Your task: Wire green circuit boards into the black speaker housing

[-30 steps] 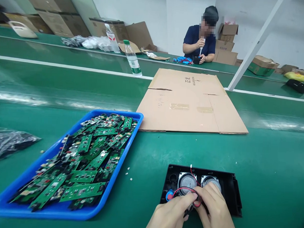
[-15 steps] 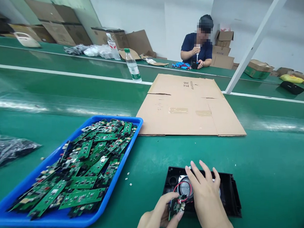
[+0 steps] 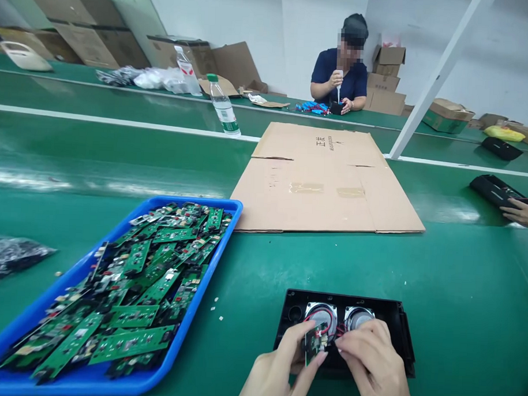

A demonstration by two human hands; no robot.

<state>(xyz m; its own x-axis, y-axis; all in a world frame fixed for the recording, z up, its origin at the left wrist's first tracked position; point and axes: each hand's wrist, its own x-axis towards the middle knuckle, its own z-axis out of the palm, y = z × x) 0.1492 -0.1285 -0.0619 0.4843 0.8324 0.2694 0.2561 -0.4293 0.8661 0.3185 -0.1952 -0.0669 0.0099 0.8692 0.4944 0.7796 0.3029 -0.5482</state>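
Observation:
A black speaker housing (image 3: 397, 319) lies on the green belt near me, with two round silver speakers (image 3: 323, 313) inside and red wires across them. My left hand (image 3: 279, 369) pinches a small green circuit board (image 3: 313, 344) upright at the housing's front edge. My right hand (image 3: 371, 363) is closed right beside it, fingertips at the wires and the board's right side. A blue tray (image 3: 216, 264) heaped with several green circuit boards sits to my left.
A flattened cardboard sheet (image 3: 329, 180) lies beyond the housing. A water bottle (image 3: 222, 107) stands further back. A black plastic bag (image 3: 11, 255) is at far left. Another person's hand (image 3: 523, 211) touches a black unit (image 3: 492, 188) at right. A seated person (image 3: 340, 73) works across the line.
My right hand, spread flat over the speakers half a second ago, has closed and pulled back beside the board. The speakers are uncovered. Another person's hand with a black unit has appeared at right.

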